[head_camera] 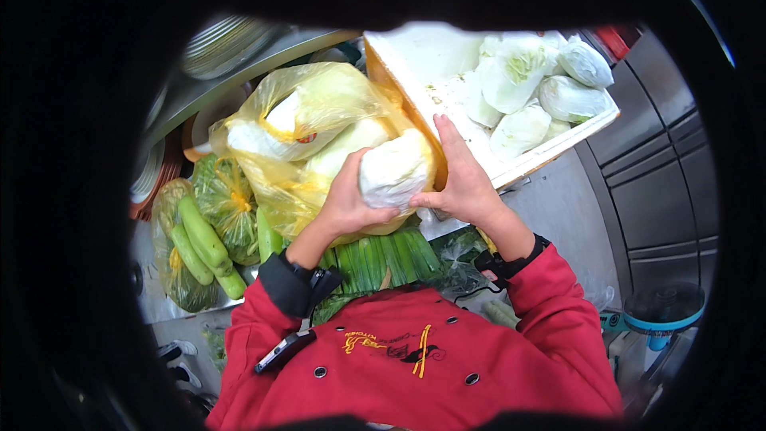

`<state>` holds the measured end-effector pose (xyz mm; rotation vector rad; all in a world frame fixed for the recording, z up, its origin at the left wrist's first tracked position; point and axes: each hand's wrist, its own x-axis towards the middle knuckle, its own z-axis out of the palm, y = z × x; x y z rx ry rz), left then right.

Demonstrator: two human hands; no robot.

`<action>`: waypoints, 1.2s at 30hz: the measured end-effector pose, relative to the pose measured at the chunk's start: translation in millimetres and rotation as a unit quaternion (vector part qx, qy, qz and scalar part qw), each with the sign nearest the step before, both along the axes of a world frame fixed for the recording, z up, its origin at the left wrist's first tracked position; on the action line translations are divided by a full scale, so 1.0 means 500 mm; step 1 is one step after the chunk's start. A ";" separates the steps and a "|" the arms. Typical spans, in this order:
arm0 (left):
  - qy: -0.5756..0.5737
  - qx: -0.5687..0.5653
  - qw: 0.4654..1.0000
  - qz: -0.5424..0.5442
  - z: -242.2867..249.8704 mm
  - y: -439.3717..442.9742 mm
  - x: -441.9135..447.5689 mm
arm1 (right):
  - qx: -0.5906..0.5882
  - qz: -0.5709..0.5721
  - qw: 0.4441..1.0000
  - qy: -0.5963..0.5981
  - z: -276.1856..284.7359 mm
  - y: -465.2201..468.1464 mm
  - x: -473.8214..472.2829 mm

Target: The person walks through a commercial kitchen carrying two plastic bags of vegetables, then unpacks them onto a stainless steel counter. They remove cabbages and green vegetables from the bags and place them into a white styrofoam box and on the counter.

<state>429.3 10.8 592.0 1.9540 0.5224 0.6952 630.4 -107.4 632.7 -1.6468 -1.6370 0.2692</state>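
Note:
A pale, rounded vegetable in white wrapping (pixel 397 169), probably a Chinese cabbage, sits at the mouth of a yellow plastic bag (pixel 275 191). My left hand (pixel 353 203) grips its left side, fingers behind and thumb along the near edge. To the right, my right hand (pixel 464 182) has its fingers straight and spread from the thumb, whose tip is at the vegetable's lower right edge. More pale wrapped vegetables (pixel 350 146) lie inside the bag. Beside it stands a white foam box (pixel 446 54) with several film-wrapped Chinese cabbages (pixel 517 81) at its far right end.
Green gourds (pixel 203 236) and bagged leafy greens (pixel 230 203) lie on the left. Long green stalks (pixel 383 260) are bundled close to my body. Stacked plates (pixel 230 45) stand on a metal shelf (pixel 257 69) at upper left. Steel cabinet fronts (pixel 646 191) are on the right.

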 end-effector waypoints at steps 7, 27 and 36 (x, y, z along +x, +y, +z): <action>-0.040 -0.070 0.996 0.043 0.007 0.000 -0.025 | -0.022 -0.014 1.000 -0.002 -0.025 -0.003 0.034; -0.080 -0.079 0.991 0.067 0.003 0.021 -0.025 | 0.100 0.145 0.977 -0.120 -0.062 0.046 0.053; -0.067 0.208 0.972 0.081 0.039 -0.021 -0.049 | 0.145 -0.078 0.985 -0.040 -0.018 0.080 0.196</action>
